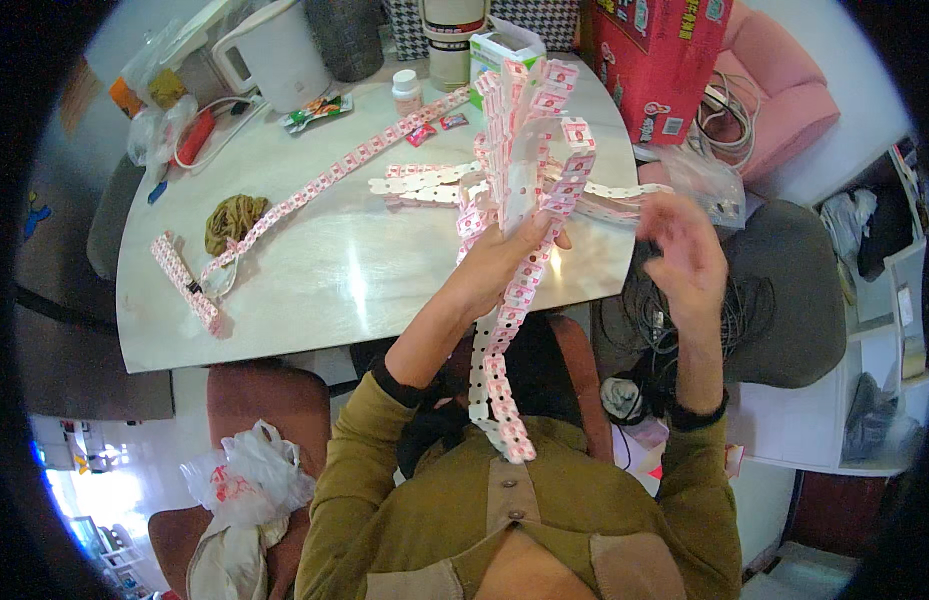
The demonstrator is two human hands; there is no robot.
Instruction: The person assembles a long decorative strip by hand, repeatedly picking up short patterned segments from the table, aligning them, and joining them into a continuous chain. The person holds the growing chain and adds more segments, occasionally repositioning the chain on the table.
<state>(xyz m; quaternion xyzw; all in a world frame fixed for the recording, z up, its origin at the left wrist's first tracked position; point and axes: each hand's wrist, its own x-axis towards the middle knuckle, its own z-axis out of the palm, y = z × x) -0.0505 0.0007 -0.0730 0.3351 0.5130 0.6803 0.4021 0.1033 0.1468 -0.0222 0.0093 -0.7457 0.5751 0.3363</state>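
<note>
My left hand [502, 259] is shut on a thick bundle of pink-and-white printed strips [518, 172], folded back and forth and punched with round holes. The folds fan upward above my thumb, and one long tail [509, 330] hangs past the table edge to my shirt front. To the right, my right hand [685, 259] is raised beside the table's edge, blurred, fingers curled and apart, with nothing seen in it. Behind the bundle more strips [427, 184] lie on the table, partly hidden. A single long strip [322, 180] runs leftward to a rolled, tied bundle [185, 285].
On the pale table [307, 300] are a crumpled olive cloth [235, 223], a white bottle [406, 91], an electric kettle [280, 56], a snack packet [318, 112] and a green-white box [505, 49]. A red carton [652, 67] stands at right. Coiled cables [704, 315] lie on a chair.
</note>
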